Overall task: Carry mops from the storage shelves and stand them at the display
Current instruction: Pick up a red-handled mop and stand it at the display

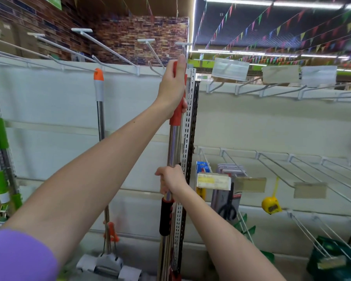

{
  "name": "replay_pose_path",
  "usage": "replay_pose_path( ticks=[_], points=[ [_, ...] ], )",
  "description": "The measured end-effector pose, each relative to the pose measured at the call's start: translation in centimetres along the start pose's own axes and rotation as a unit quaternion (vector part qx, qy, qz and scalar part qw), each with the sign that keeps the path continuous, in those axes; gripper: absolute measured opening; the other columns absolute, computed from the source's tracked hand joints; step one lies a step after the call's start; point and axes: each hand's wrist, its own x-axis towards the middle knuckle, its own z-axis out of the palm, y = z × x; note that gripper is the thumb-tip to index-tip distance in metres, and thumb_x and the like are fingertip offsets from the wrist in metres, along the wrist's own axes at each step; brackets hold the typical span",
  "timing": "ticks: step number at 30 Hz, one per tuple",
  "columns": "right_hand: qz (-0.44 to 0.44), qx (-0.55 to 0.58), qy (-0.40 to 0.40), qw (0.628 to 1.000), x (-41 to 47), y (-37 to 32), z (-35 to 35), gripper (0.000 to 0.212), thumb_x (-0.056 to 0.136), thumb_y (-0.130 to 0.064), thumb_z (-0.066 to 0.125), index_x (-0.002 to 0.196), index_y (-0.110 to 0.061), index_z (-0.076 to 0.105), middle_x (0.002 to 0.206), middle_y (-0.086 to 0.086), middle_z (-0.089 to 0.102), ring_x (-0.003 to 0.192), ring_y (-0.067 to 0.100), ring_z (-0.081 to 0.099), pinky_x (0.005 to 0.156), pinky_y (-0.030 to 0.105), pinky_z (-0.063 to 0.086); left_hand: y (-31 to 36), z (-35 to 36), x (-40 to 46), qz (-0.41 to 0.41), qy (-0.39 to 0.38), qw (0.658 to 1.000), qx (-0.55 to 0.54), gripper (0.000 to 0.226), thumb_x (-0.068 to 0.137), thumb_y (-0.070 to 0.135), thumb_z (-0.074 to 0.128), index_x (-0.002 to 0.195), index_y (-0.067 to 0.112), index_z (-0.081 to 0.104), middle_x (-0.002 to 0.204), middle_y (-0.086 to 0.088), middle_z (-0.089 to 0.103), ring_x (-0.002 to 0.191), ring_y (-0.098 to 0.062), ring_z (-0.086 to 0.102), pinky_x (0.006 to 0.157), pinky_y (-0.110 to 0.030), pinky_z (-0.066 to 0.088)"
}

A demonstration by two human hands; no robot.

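Because the mop (174,142) is long and top-heavy to steer, the person holds it at two well-separated places: the left hand (173,88) is closed around the red grip at the top of the pole, thumb pointing up along it, and the right hand (171,180) is wrapped around the bare metal shaft lower down, just above a black sleeve (166,217). That spread seems to keep the pole upright and stop it swinging. The mop stands vertical right in front of the slotted upright (188,138) of the display, close to it or touching; which, the view does not settle. Its head is out of sight below the frame, so whether it rests on the floor cannot be told. To the left, a second mop (99,110) with an orange-capped handle stands against the white back panel (49,110), its head on the floor. The likely step is settling this mop beside that one, under the empty hooks (109,51). The hooks on the right hold scissors (228,209) and a tape measure (271,205).
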Motion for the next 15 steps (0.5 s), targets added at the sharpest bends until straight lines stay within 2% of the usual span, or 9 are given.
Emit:
replay_pose_path(
  ticks=[6,11,15],
  points=[
    [-0.016,0.014,0.006,1.0,-1.0,-1.4,-0.7,0.026,0.08,-0.003,0.058,0.067,-0.016,0.039,0.043,0.0,0.03,0.035,0.017,0.025,0.048,0.029,0.027,2.0,0.4,0.0,0.005,-0.003,1.0,0.012,0.053,0.099,0.067,0.033,0.125,0.023,0.047,0.074,-0.012,0.045,0.042,-0.023,0.05,0.046,-0.033,0.049],
    [0.01,-0.005,0.008,1.0,-0.9,-1.5,-0.9,0.025,0.08,-0.006,0.058,0.074,-0.018,0.037,0.041,-0.001,0.033,0.033,0.017,0.028,0.045,0.027,0.03,1.4,0.3,0.4,-0.015,0.006,1.0,-0.002,0.051,0.098,0.069,0.033,0.115,0.022,0.047,0.067,-0.008,0.042,0.041,-0.023,0.048,0.044,-0.032,0.048],
    [0.02,-0.02,0.012,1.0,-0.7,-1.3,-1.6,0.028,0.083,-0.002,0.055,0.068,-0.017,0.037,0.039,0.0,0.031,0.027,0.017,0.031,0.046,0.028,0.03,0.0,0.6,0.8,-0.03,0.011,0.999,-0.014,0.046,0.097,0.07,0.035,0.108,0.027,0.046,0.071,-0.008,0.043,0.042,-0.023,0.047,0.043,-0.031,0.047]
  ],
)
